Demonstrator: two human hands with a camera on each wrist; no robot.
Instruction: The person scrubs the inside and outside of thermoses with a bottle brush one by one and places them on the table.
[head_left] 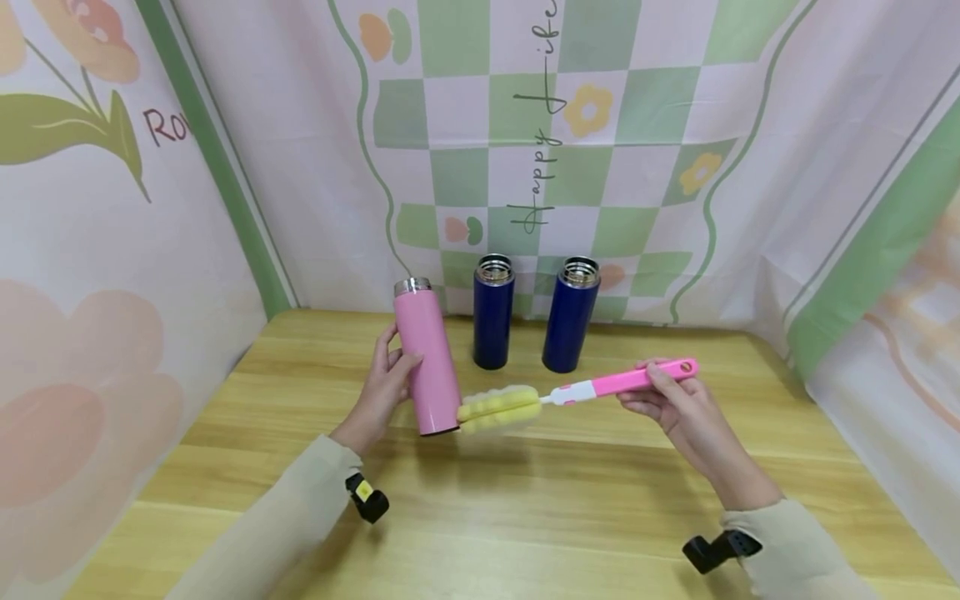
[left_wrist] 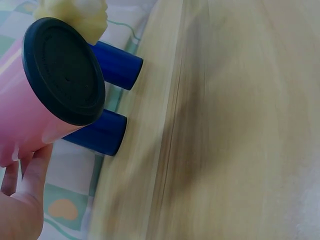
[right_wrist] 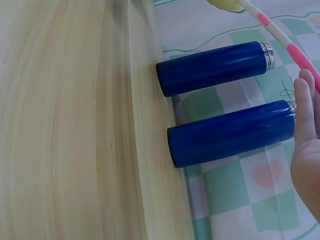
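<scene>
My left hand [head_left: 387, 385] grips a pink bottle [head_left: 429, 358] round its side, lifted off the table and tilted a little, its metal neck at the top. In the left wrist view the dark base of the pink bottle [left_wrist: 65, 72] faces the camera. My right hand [head_left: 678, 408] pinches the pink handle of a bottle brush [head_left: 630, 382] between thumb and fingers. The yellow sponge head [head_left: 501, 408] points left, by the lower side of the pink bottle; whether they touch I cannot tell. The right wrist view shows the hand [right_wrist: 307, 150] at the brush handle.
Two dark blue bottles [head_left: 492, 321] [head_left: 572, 321] stand uncapped at the back of the wooden table [head_left: 570, 508]. Behind them hangs a green-and-white checked curtain [head_left: 525, 108]. Printed cloth [head_left: 90, 333] lines the left side.
</scene>
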